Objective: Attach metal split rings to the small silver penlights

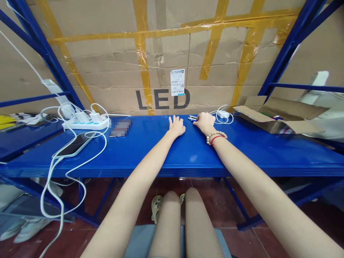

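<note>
My left hand [177,126] lies palm down on the blue tabletop [145,154], fingers spread and holding nothing. Just right of it, my right hand [205,122] is closed, with fingers curled down at the tabletop. Slim, pen-like objects [192,118], light and dark, stick out to the left from under its fingers; the rest of them is hidden. A beaded bracelet [208,138] and a red cord [214,139] circle the right wrist.
A white power strip [87,124] with plugs and loose cables stands at left, near a phone [76,144]. A white charger with a coiled cable [223,114] lies behind my right hand. An open cardboard box [258,120] sits at right. Taped cardboard [113,68] marked LED forms the back.
</note>
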{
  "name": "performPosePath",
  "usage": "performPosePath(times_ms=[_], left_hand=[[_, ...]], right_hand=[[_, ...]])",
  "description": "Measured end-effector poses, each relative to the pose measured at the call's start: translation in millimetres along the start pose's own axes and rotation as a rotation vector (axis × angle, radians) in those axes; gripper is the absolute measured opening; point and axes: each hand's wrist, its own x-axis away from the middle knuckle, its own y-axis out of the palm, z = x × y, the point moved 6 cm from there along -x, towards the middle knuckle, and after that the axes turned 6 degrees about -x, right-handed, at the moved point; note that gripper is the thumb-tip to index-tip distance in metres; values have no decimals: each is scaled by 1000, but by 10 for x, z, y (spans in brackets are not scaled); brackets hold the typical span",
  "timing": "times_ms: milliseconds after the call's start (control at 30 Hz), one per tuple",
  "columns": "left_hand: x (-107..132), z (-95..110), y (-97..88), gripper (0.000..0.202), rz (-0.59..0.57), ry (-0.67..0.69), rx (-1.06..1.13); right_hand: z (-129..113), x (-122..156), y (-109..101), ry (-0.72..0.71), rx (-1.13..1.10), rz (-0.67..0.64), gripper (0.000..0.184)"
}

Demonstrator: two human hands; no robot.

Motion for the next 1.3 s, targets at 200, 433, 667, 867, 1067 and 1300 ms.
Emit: performPosePath(times_ms=[200, 433, 667, 867, 1067, 1300], left_hand=[[-10, 26, 0, 44, 20, 18, -17], [35, -80, -67, 42, 72, -25, -5], [11, -78, -55, 45, 69, 4, -49], [39, -84, -117, 37, 98, 18, -74], [82, -146, -248, 24, 107, -25, -107], [109, -160, -282, 24, 109, -32, -117]], right_hand=[[-37, 23, 10, -43, 0, -16, 23], [-177, 78, 84, -186, -44, -60, 26], [-344, 158, 118, -283, 11, -67, 21], [-517, 236, 112, -482, 9, -87, 20], [-633, 352, 14, -609, 35, -49, 21], [-566, 317, -2, -498, -45, -51, 24]])
